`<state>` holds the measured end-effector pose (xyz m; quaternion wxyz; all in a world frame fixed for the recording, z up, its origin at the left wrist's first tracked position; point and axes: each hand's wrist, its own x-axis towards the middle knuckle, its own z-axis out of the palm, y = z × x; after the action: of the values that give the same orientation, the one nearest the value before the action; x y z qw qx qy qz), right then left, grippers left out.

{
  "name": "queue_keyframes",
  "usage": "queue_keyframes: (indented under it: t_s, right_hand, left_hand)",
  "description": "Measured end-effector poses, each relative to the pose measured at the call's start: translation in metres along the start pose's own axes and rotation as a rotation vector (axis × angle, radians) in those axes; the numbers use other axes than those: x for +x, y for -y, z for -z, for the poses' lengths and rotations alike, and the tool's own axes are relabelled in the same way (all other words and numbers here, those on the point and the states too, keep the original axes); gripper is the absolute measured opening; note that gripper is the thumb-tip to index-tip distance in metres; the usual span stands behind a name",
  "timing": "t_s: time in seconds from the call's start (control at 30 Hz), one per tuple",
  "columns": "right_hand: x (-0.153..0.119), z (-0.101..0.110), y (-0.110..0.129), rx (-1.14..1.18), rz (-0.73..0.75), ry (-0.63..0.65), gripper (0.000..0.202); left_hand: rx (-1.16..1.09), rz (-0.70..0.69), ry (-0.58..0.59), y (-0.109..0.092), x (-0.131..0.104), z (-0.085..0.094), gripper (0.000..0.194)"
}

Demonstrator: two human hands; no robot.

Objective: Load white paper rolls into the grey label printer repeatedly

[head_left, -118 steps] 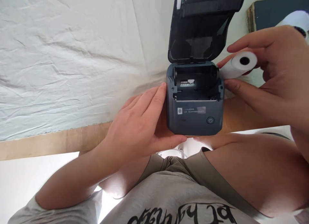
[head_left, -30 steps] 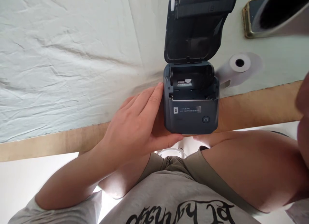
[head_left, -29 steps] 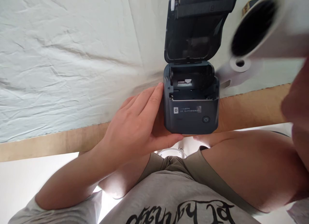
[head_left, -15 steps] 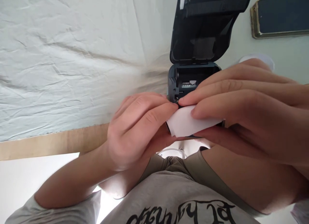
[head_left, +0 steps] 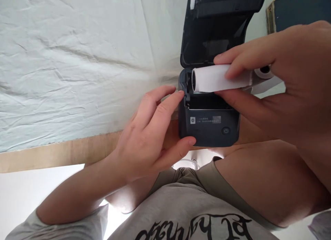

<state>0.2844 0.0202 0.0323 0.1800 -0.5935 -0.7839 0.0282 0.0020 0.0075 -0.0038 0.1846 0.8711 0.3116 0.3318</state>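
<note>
A small dark label printer (head_left: 207, 131) sits in front of me, its lid (head_left: 207, 36) raised and the paper bay uncovered. My left hand (head_left: 148, 129) holds the printer's left side, index fingertip on the upper edge and thumb at the front edge. Pinched between the thumb and fingers of my right hand (head_left: 274, 74) is a white paper roll (head_left: 214, 78), lying sideways over the bay. The roll's hollow left end faces the bay's left wall. Near my right palm, a rounded paper end with a dark hole shows; my fingers hide part of the roll.
A phone (head_left: 305, 14) lies at the upper right, partly behind my right hand. Wrinkled pale cloth (head_left: 77, 67) covers the surface at left, with a wooden table edge (head_left: 59, 150) along its front. My legs are below the printer.
My right hand has lifted the paper roll from the printer's front to above the bay, uncovering the power button and label. My left hand's fingers have spread, still at the printer's left side.
</note>
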Motion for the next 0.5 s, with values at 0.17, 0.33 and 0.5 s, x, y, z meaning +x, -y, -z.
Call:
queue_keyframes:
  t_s: [0.17, 0.33, 0.5]
  right_hand:
    - [0.005, -0.003, 0.002, -0.029, 0.014, -0.009, 0.036]
    - [0.012, 0.001, 0.006, -0.031, -0.094, 0.068, 0.054]
    - [0.017, -0.001, 0.003, -0.06, -0.093, 0.088, 0.063]
  left_hand:
    - [-0.007, 0.024, 0.023, -0.002, 0.001, 0.0, 0.065]
    - [0.045, 0.06, 0.043, -0.006, 0.002, 0.0, 0.058]
    - [0.113, 0.084, 0.082, -0.009, 0.0, 0.003, 0.055]
